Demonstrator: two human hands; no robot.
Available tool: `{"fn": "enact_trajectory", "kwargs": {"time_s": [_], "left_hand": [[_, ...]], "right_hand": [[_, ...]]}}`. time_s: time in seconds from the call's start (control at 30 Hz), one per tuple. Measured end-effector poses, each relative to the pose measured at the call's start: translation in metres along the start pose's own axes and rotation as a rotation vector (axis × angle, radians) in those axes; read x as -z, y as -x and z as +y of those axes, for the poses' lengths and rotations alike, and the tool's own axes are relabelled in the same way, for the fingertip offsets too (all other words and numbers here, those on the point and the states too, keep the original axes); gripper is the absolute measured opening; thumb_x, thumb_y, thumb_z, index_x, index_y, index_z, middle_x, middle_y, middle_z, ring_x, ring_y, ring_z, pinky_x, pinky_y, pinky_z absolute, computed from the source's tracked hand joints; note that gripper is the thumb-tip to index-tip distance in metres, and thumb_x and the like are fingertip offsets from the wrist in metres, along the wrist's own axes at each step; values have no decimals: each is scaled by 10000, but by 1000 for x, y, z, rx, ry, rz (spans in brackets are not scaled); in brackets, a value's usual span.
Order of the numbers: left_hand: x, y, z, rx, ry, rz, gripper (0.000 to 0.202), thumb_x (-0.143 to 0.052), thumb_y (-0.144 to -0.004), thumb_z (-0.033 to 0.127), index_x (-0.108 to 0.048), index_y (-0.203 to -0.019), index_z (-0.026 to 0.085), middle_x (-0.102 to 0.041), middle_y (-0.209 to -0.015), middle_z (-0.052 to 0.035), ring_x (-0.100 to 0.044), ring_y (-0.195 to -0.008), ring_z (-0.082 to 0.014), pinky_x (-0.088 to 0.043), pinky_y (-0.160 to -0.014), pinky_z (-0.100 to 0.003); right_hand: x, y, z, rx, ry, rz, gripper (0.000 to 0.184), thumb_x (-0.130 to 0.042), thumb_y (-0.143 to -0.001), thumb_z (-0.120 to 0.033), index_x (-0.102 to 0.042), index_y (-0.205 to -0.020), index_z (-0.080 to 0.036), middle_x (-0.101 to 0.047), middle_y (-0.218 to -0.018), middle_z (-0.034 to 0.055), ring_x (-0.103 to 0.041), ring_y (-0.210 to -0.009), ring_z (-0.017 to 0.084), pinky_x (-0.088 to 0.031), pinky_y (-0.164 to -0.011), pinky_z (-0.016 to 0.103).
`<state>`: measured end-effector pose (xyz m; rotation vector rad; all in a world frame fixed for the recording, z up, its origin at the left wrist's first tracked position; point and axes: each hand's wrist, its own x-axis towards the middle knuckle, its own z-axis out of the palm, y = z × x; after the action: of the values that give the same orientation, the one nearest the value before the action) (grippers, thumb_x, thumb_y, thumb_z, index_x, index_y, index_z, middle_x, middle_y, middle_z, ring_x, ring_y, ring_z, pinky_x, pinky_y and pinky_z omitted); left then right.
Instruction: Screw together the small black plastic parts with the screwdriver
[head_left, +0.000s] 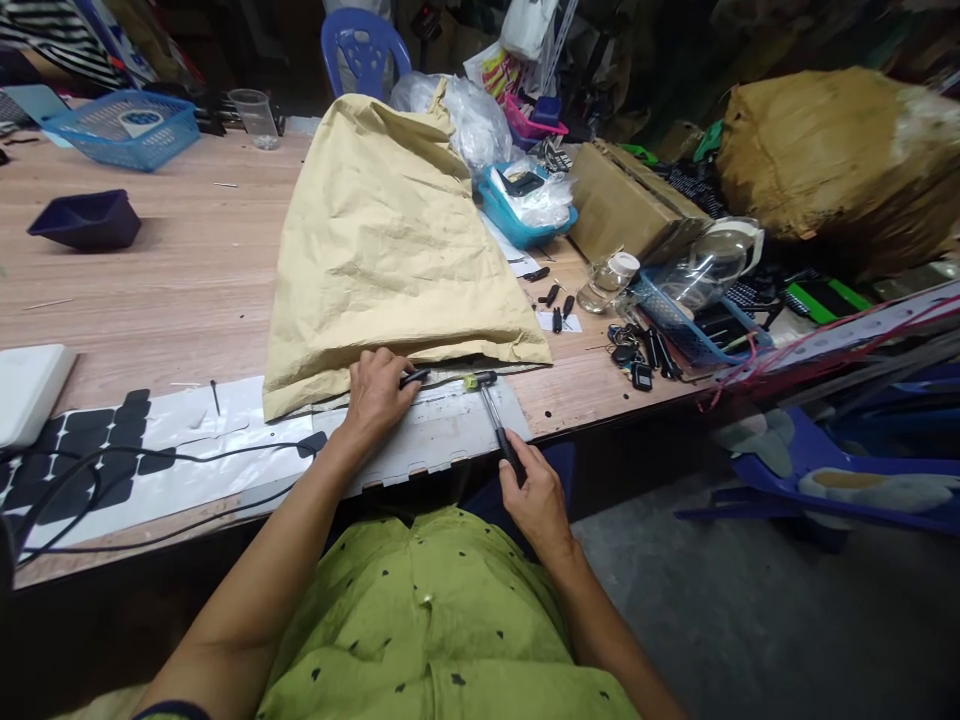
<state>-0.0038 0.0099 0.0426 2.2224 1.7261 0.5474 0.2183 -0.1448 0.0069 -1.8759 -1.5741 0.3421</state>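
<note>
My left hand (pixel 379 392) rests at the front edge of a big tan paper bag (pixel 390 250), fingers curled around a small black part on a black cable (pixel 420 378). My right hand (pixel 534 492) grips the black handle of a small hammer (pixel 491 412), whose head with a yellow-green mark lies on a long white strip (pixel 435 435) by the cable's end. The strip runs along the wooden table's near edge (pixel 600 395).
Black solar cells (pixel 90 450) and looping cable lie at left. A dark tray (pixel 86 220), blue basket (pixel 124 128) and plastic cup (pixel 255 115) sit far left. Right: cardboard box (pixel 626 200), blue tubs, black clips (pixel 559 300), a jar, blue chairs.
</note>
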Motion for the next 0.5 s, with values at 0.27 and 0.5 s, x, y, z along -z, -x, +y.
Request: {"fn": "enact_trajectory", "kwargs": {"time_s": [0.27,0.5], "left_hand": [[-19,22,6,-128,195,-97,148,-693,-853,297,-715,-993,253,-686,-961,-41,-558,-974,-259,-429,-887,-396],[-20,20,-2,-108,271,-109,198,-682,-835,281,-771,-1011,265,-693,-909,-30,-573,-949,-249,-441,-891,-396]], "right_hand": [[-2,-2,9,9,-81,-3,451,-561,-879,-298,-700,-1299,-209,-760,-1183,103,-723,-1077,256,-589,-967,373],[-2,-2,17,-8,-249,-6,442,-594,-885,-342,-714,-1289,-208,-753,-1221,108,-719,-1101,262,-594,-970,387]]}}
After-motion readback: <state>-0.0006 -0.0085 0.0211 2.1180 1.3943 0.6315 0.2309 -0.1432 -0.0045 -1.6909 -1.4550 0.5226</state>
